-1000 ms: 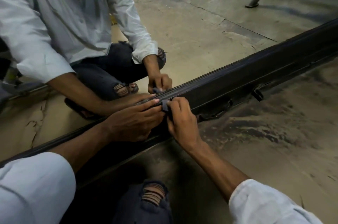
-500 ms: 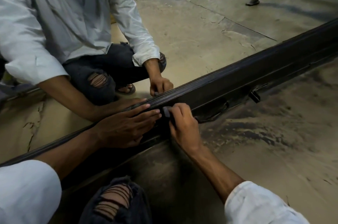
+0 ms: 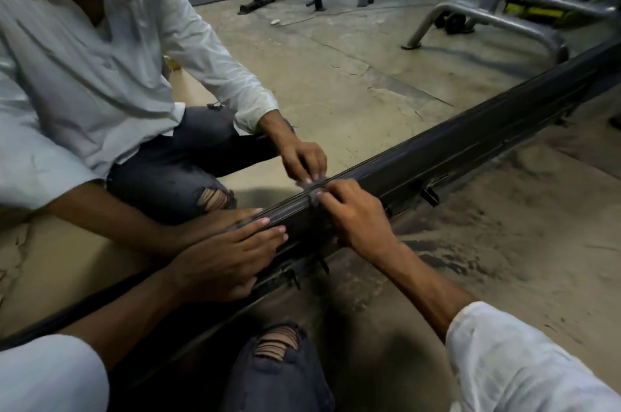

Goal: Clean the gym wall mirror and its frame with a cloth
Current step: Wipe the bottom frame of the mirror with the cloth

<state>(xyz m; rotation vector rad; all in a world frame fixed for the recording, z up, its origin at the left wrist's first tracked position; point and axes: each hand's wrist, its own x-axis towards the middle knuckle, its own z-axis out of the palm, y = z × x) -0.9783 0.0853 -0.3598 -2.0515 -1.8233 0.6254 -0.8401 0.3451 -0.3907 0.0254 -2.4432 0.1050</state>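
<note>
R hand [image 3: 356, 213] pinches small grey cloth [image 3: 313, 198] w/ fingertips against top edge of dark frame [image 3: 453, 159] at base of mirror [image 3: 336, 75]; L hand [image 3: 228, 260] lies flat on frame just beside it, fingers straight & together.

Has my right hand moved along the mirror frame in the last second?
Yes. The right hand, pinching the cloth, slid rightward along the mirror frame, nearer the black clip beneath it and away from the left hand.
</note>
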